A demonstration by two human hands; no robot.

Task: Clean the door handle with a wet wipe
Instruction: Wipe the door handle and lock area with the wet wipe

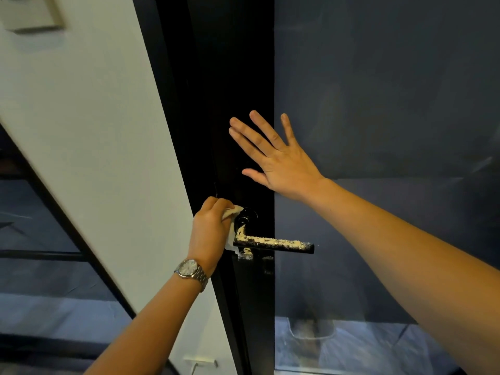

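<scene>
A black lever door handle (273,243) sticks out to the right from the black door frame, its top crusted with pale yellowish grime. My left hand (209,231), with a metal watch on the wrist, grips a white wet wipe (232,212) bunched against the handle's round base at its left end. Part of the wipe hangs down behind my fingers. My right hand (273,155) lies flat with fingers spread on the door above the handle, across the edge between the black frame and the glass.
The door's dark glass pane (378,104) fills the right side. A white wall (94,131) runs down the left of the black frame (216,77). A light switch plate (29,12) sits at the top left, and more glazing lies at the lower left.
</scene>
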